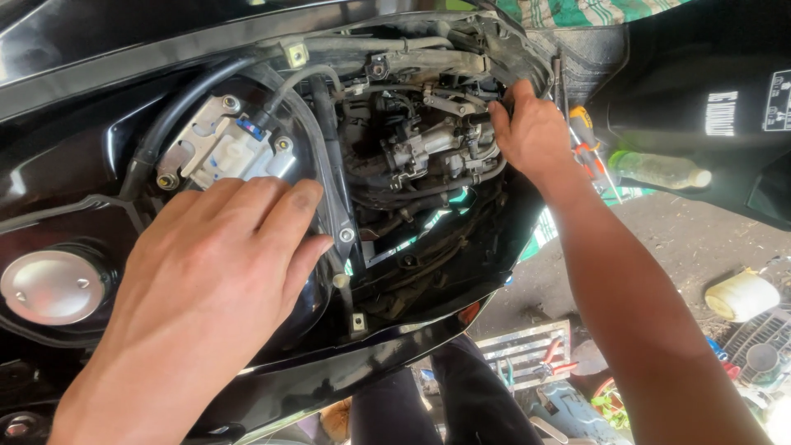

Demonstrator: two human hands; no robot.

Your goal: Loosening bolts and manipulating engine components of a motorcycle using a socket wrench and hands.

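A black scooter lies opened up, its engine bay exposed. My left hand rests flat on the black body panel, fingers stretched out together, the tips against a grey frame tube. It holds nothing. My right hand reaches in from the right, the fingertips pinched on a small black fitting beside the metal throttle body. Hoses and cables run around that unit. What the fingertips grip underneath is hidden.
A grey and white bracket part sits left of the frame tube, a round silver cap at far left. An orange-handled screwdriver and a plastic bottle lie to the right. Below are a tool tray and a white container.
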